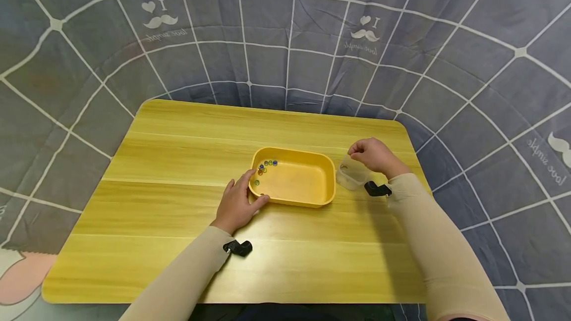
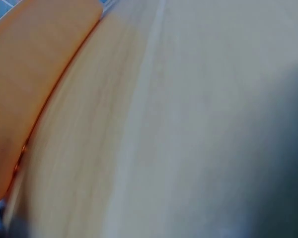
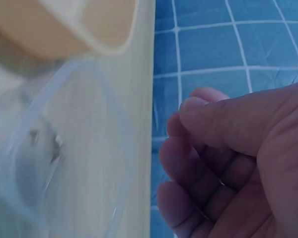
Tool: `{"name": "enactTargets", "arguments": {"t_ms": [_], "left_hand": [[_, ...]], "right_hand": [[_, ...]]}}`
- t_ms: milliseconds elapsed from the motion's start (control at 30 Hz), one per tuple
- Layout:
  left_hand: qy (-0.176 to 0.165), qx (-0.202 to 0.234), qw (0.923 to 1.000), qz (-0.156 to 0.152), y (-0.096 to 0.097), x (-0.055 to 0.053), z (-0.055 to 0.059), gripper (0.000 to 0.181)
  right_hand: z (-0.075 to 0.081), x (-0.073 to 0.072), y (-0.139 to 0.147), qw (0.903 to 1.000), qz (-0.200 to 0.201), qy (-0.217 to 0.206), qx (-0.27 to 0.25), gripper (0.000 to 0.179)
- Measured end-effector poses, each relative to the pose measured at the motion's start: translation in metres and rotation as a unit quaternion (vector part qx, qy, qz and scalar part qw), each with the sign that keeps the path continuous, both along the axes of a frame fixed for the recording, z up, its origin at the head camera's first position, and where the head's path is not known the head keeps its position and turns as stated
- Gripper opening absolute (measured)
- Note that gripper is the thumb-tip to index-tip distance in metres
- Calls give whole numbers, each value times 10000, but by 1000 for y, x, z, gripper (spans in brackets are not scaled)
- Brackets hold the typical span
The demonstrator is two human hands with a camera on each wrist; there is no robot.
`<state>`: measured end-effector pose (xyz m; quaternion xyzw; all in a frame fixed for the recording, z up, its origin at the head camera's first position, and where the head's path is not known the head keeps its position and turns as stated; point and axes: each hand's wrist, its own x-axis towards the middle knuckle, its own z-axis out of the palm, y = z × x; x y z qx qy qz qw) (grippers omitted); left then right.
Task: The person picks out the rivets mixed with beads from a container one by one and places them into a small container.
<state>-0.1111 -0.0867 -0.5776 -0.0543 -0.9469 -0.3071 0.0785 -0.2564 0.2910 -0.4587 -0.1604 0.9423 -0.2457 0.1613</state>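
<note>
Near the middle of the table stands a yellow plastic tray [image 1: 303,202], its left end holding several small glass marbles [image 1: 270,163]. My left hand [image 1: 238,207] rests against the tray's near left corner, thumb and fingers spread along the rim. In the left wrist view only the tray's outer wall [image 2: 35,74] shows, not the fingers. My right hand [image 1: 373,155] is above a clear plastic container [image 1: 352,177] to the tray's right. In the right wrist view its fingers are curled, thumb tip against the index finger; nothing shows between them. A few small shiny pieces [image 3: 56,148] lie inside the container.
The wood-grain table [image 1: 178,152] has rounded corners and ends just beyond the right hand. A grey curtain with white grid lines [image 1: 267,63] hangs behind and beside it. A black wrist camera [image 1: 238,248] sits on the left cuff, another [image 1: 376,189] on the right.
</note>
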Motion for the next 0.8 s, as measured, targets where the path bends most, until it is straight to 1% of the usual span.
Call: {"name": "enactTargets", "arguments": {"t_ms": [200,467,533,667,733,800], "left_hand": [[-109,27,9999,33,2,-1,3,82],[-115,71,9999,13,3,-2,5,81],[-135,68,9999,25,4,-2,5,81],[-174,77,9998,47,4,-3,5,81],[-156,83,9998,50,5,-3,4,81],[-126,80,9999,49,5,-3,4,81]], "right_hand": [[-5,-1,12,9998,-27,-141,131,19],[-12,-3,17,9999,3,-82,148,25],[-11,-4,15,9999,-7,-56,161,23],[-4,-3,-3,10000,89,29,20,20],[0,-2,-19,9997,218,46,-113,19],[4,-1,-39,9989,431,54,-188,19]]}}
